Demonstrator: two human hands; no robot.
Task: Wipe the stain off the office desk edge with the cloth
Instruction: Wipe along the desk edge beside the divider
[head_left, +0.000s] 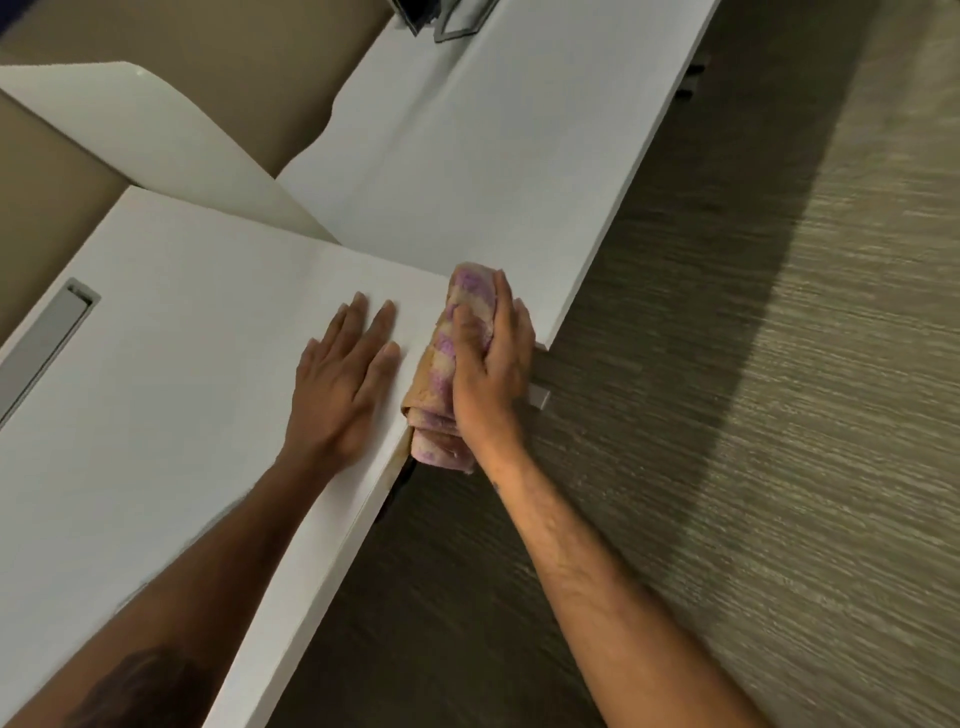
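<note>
Your right hand (491, 358) is closed around the cloth (447, 364), a rolled towel in purple and tan checks, and presses it onto the front edge of the white bench (171, 374). Your fingers (503, 291) curl over the top of the roll and your thumb lies along its near side. The cloth sits at about 12 o'clock from the frame's centre, right at the bench corner, with its lower end hanging past the edge. A brownish mark (400, 453) shows on the bench edge just beside the cloth's lower end, at its 7 o'clock.

Your left hand (340, 384) lies flat on the bench top at the cloth's 9 o'clock, fingers spread and holding nothing, its nearest fingertips just beside the roll.

A grey slot cover (44, 348) is set into the bench at far 9 o'clock. A second white bench (467, 156) runs off toward 12 o'clock, and striped carpet (753, 415) fills the 3 o'clock side.
</note>
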